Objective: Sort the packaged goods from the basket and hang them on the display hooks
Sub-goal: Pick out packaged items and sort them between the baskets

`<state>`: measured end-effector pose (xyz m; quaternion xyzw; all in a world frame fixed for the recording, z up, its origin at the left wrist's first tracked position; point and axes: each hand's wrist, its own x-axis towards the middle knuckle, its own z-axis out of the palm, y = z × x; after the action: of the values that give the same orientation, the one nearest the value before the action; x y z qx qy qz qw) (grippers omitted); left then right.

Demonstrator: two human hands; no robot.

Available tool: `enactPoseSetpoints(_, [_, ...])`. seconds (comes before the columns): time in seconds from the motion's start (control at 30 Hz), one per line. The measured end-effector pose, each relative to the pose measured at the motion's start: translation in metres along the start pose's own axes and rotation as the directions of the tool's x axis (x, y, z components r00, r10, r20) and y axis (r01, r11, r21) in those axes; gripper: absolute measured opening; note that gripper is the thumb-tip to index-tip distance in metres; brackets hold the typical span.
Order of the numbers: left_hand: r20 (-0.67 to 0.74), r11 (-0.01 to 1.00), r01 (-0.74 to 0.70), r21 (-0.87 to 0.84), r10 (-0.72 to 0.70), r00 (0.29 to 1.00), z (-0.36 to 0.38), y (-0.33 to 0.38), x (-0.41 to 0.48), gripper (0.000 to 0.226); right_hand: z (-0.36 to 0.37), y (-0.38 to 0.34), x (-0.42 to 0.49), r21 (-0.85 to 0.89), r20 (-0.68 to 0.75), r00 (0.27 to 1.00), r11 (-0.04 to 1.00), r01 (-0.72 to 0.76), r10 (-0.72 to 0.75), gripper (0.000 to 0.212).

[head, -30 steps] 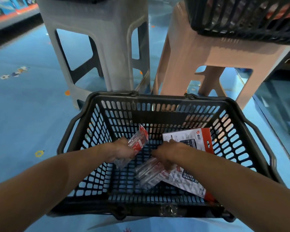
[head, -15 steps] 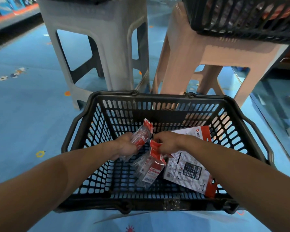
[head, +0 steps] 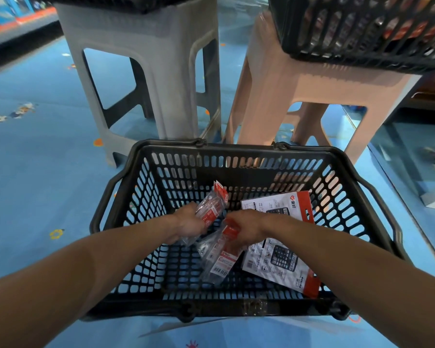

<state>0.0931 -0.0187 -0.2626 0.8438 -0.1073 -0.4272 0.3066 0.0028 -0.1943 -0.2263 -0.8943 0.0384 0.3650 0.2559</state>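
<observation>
You can make out a white logo beside two Chinese characters on the red header of the calculator card (head: 281,257); its small print blurs. The clear packet (head: 219,264) carries a barcode label, with digits too small to read.

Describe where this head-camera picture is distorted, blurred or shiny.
Head view: the wide lens bows the black plastic mesh basket's rim and stretches the forearms; the second black basket on the pink plastic stool is smeared; the left hand's clear red-topped packet and the right hand's packet glint.
</observation>
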Motion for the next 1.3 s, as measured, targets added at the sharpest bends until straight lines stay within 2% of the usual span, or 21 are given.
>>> enactPoseSetpoints(0.07, [-0.01, 1.0, -0.019, 0.002, 0.019, 1.0, 0.002, 0.0, 0.001, 0.055, 0.0, -0.005, -0.001, 0.031, 0.014, 1.0, 0.999, 0.026, -0.026, 0.028])
enactPoseSetpoints(0.17, [-0.03, 0.999, -0.04, 0.01, 0.04, 0.999, 0.004, -0.001, 0.0, 0.051, 0.006, -0.008, 0.0, 0.083, -0.051, 0.998, 0.996, 0.03, -0.026, 0.027])
enactPoseSetpoints(0.3, [-0.013, 0.996, -0.077, -0.045, 0.077, 0.997, 0.003, -0.002, 0.002, 0.055, 0.004, -0.013, 0.0, 0.347, -0.066, 0.998, 0.938, 0.002, 0.022, 0.021])
enactPoseSetpoints(0.43, [-0.034, 0.975, -0.151, -0.164, 0.148, 0.988, -0.002, 0.006, 0.001, 0.059, -0.019, -0.021, -0.004, 0.707, -0.006, 0.995, 0.704, -0.068, 0.103, 0.028])
enactPoseSetpoints(0.5, [-0.043, 0.955, -0.202, -0.218, 0.198, 0.979, -0.006, 0.013, -0.001, 0.06, -0.029, -0.02, -0.003, 0.82, 0.043, 0.993, 0.563, -0.099, 0.112, 0.039])
enactPoseSetpoints(0.57, [-0.058, 0.937, -0.226, -0.265, 0.218, 0.974, -0.011, 0.016, -0.003, 0.062, -0.036, -0.019, -0.008, 0.882, 0.088, 0.988, 0.45, -0.137, 0.129, 0.032])
enactPoseSetpoints(0.63, [-0.06, 0.926, -0.229, -0.3, 0.221, 0.973, -0.011, 0.02, -0.009, 0.049, -0.042, -0.017, -0.016, 0.893, 0.122, 0.975, 0.408, -0.189, 0.184, 0.018])
enactPoseSetpoints(0.7, [-0.047, 0.917, -0.225, -0.329, 0.222, 0.974, -0.009, 0.026, -0.019, 0.037, -0.048, -0.014, -0.024, 0.888, 0.134, 0.957, 0.397, -0.23, 0.256, 0.017])
enactPoseSetpoints(0.73, [-0.026, 0.915, -0.216, -0.341, 0.221, 0.975, -0.006, 0.028, -0.022, 0.038, -0.051, -0.011, -0.027, 0.89, 0.143, 0.948, 0.383, -0.249, 0.284, 0.018])
enactPoseSetpoints(0.83, [0.071, 0.909, -0.233, -0.346, 0.274, 0.959, 0.001, 0.039, -0.039, 0.054, -0.054, -0.008, -0.028, 0.908, 0.151, 0.927, 0.322, -0.267, 0.344, 0.015])
enactPoseSetpoints(0.9, [0.086, 0.902, -0.283, -0.327, 0.326, 0.941, 0.008, 0.043, -0.045, 0.065, -0.055, -0.006, -0.027, 0.926, 0.135, 0.912, 0.279, -0.255, 0.387, 0.016])
enactPoseSetpoints(1.0, [0.064, 0.905, -0.355, -0.233, 0.379, 0.923, 0.015, 0.041, -0.043, 0.124, -0.056, -0.008, -0.027, 0.941, 0.129, 0.904, 0.237, -0.241, 0.408, 0.02])
enactPoseSetpoints(1.03, [0.049, 0.9, -0.38, -0.213, 0.398, 0.916, 0.016, 0.04, -0.042, 0.135, -0.056, -0.01, -0.028, 0.942, 0.13, 0.906, 0.233, -0.239, 0.404, 0.022])
enactPoseSetpoints(1.2, [-0.083, 0.866, -0.442, -0.235, 0.435, 0.896, 0.015, 0.034, -0.033, 0.144, -0.056, -0.015, -0.029, 0.954, 0.105, 0.94, 0.234, -0.188, 0.323, 0.018])
enactPoseSetpoints(1.3, [-0.076, 0.85, -0.465, -0.247, 0.461, 0.884, 0.01, 0.033, -0.03, 0.142, -0.052, -0.013, -0.028, 0.945, 0.021, 0.962, 0.31, -0.108, 0.271, 0.014])
